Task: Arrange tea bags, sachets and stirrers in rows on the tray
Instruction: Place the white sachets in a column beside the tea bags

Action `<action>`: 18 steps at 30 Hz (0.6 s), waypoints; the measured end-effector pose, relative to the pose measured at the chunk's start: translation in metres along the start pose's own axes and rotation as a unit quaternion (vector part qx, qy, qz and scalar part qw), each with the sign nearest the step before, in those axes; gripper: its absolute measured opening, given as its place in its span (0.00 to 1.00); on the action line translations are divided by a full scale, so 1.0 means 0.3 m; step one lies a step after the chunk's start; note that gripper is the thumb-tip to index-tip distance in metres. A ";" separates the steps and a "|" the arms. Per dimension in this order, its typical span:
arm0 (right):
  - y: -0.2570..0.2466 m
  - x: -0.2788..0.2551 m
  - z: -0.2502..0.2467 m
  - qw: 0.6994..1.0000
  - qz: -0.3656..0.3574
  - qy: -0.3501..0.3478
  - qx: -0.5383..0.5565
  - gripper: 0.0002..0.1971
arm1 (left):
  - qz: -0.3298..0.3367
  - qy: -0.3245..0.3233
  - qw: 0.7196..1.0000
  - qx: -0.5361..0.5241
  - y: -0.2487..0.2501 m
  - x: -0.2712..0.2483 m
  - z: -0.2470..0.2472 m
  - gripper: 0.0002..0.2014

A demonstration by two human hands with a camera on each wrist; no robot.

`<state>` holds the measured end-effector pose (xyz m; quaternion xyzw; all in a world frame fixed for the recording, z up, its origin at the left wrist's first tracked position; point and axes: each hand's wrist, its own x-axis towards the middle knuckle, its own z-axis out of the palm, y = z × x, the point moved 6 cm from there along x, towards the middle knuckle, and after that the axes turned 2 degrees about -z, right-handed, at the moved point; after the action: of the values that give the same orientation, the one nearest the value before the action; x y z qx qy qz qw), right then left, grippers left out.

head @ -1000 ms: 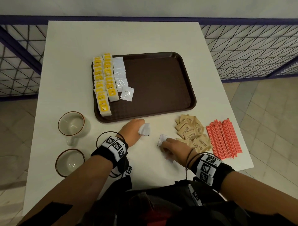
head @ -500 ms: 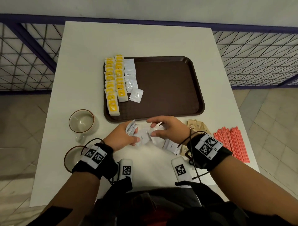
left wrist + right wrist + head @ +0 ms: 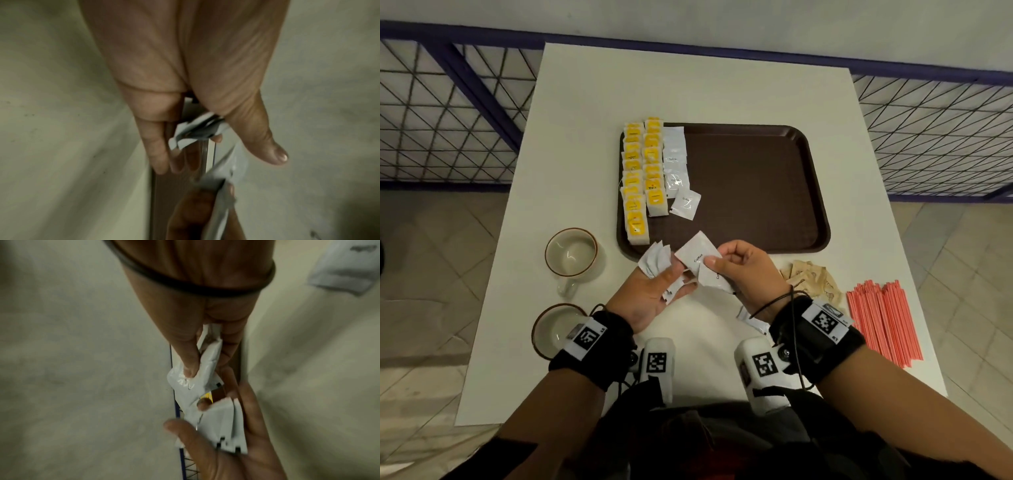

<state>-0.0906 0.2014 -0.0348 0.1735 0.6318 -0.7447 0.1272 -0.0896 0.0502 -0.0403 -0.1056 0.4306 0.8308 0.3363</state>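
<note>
While pinched — flat white sachets

black wrist straps bearing white square-patterned tags

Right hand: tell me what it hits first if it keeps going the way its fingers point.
Probably the left hand's white sachets, just beyond the right hand; depth is unclear.

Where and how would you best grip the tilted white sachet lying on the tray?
Probably pinch the white sachet by its right-hand corner, coming from above on the bare side of the tray. It lies flat and askew, its left edge close against the yellow tea bags, so only that side is free.
</note>
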 end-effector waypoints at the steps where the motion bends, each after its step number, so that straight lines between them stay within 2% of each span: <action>1: 0.003 -0.005 0.018 1.000 0.007 0.000 0.015 0.08 | 0.005 0.000 1.000 0.000 -0.007 0.007 0.009 0.24; 6: 0.012 -0.020 0.101 0.999 0.015 -0.050 0.016 0.06 | -0.004 -0.010 0.999 -0.043 -0.016 0.030 0.031 0.26; 9: 0.001 -0.033 0.124 0.996 0.018 -0.083 -0.020 0.09 | 0.019 0.005 0.999 -0.036 0.004 0.026 0.022 0.18; 11: -0.016 -0.037 0.109 0.993 0.004 -0.088 -0.082 0.11 | 0.042 0.028 0.998 -0.039 0.026 0.020 0.010 0.15; 13: -0.033 -0.036 0.074 0.992 -0.013 -0.058 -0.112 0.13 | 0.066 0.045 0.995 -0.052 0.044 0.020 -0.018 0.13; 15: -0.036 -0.029 0.033 0.997 -0.015 -0.017 -0.073 0.12 | 0.077 0.068 0.993 -0.048 0.055 0.016 -0.041 0.11; 18: -0.041 -0.025 -0.001 0.999 -0.026 0.034 -0.028 0.11 | 0.076 0.078 0.994 -0.011 0.052 0.012 -0.043 0.18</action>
<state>-0.0888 0.2036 -0.0208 0.1784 0.6608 -0.7233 0.0912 -0.1039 0.0355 -0.0397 -0.1406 0.4535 0.8479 0.2360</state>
